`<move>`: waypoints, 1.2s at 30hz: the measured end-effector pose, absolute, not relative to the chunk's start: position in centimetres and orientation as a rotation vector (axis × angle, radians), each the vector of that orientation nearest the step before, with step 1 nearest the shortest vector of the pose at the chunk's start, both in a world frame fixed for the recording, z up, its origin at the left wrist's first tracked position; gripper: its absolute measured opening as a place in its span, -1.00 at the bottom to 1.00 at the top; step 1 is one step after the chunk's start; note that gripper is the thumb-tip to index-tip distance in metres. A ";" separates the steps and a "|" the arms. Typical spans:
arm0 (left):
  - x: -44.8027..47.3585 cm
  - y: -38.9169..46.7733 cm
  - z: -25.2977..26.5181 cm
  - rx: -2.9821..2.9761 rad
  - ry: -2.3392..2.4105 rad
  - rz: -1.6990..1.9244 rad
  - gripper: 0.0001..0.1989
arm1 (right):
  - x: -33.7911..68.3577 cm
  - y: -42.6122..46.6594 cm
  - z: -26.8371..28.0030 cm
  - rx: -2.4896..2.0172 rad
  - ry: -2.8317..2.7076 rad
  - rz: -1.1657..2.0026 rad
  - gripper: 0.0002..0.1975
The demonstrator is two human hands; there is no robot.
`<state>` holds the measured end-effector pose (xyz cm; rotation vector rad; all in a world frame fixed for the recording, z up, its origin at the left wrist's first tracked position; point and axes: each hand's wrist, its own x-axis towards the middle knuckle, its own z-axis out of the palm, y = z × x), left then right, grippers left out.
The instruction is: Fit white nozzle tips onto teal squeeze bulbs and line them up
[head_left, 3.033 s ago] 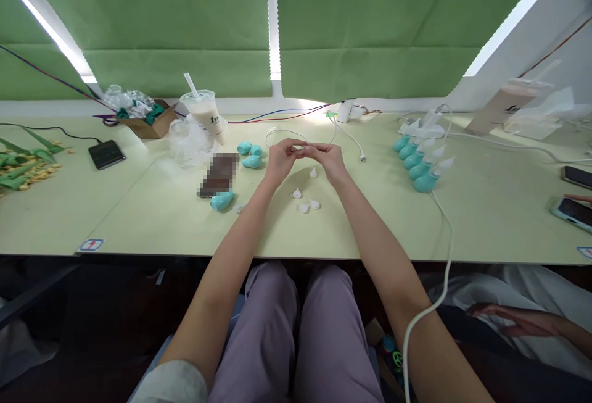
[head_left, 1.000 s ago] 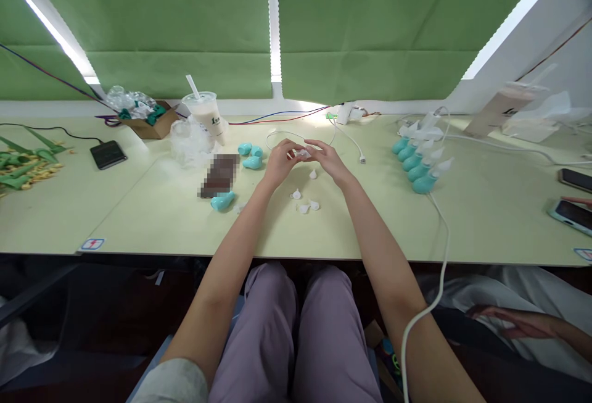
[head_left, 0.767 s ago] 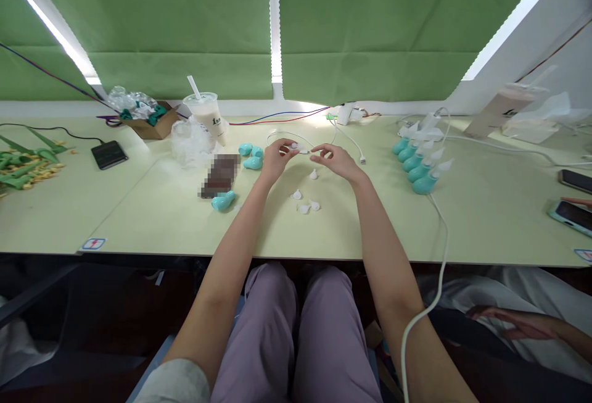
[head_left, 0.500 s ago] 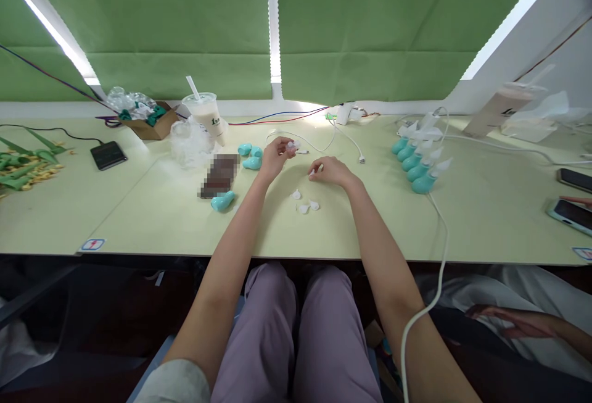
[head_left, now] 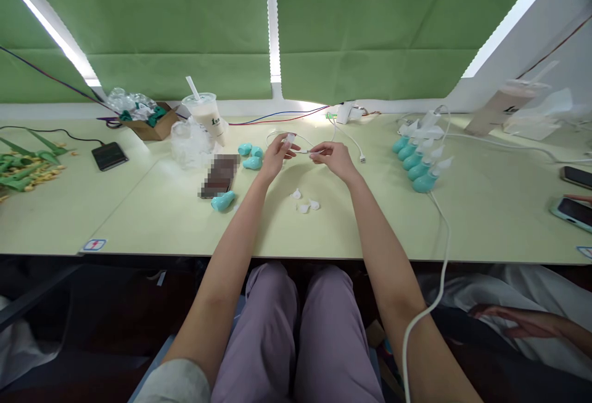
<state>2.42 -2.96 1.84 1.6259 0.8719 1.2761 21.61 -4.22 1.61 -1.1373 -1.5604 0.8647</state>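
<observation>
My left hand (head_left: 277, 157) is closed around a small translucent white piece (head_left: 290, 138), which pokes up above the fingertips. Facing it a short way to the right, my right hand (head_left: 335, 157) pinches a tiny whitish piece (head_left: 311, 155), mostly covered by the fingers. A white cable lies behind both hands, its small plug (head_left: 303, 151) showing in the gap between them. Nearer me on the table are loose white drop-shaped pieces (head_left: 304, 208). Left of my left hand sit several glossy teal pieces (head_left: 252, 162), and one more teal piece (head_left: 222, 201) rests by a blurred phone (head_left: 219, 176).
At right stands a row of teal bulbs (head_left: 423, 182) with white tips, a long white cable (head_left: 444, 255) hanging past them over the table edge. A drink cup (head_left: 206, 116), plastic bag (head_left: 189, 144) and cardboard box (head_left: 150, 126) are at back left. Another person's hand (head_left: 522, 321) shows at lower right.
My right hand has moved up and away from me, level with my left hand. In my left hand the white piece now points more upward. The loose white pieces have stayed put.
</observation>
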 end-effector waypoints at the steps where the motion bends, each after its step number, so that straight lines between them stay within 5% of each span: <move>1: 2.4 -3.0 1.9 1.606 0.881 1.276 -0.63 | 21.5 -4.2 1.7 -1.083 -1.511 0.890 -0.73; 19: 3.0 -2.7 1.6 1.488 0.866 1.337 -0.67 | 19.8 -4.7 2.3 -0.953 -1.402 0.945 -0.51; 36: 3.2 -2.4 1.0 1.530 0.813 1.295 -0.59 | 20.0 -5.1 2.7 -1.121 -1.499 0.683 -0.80</move>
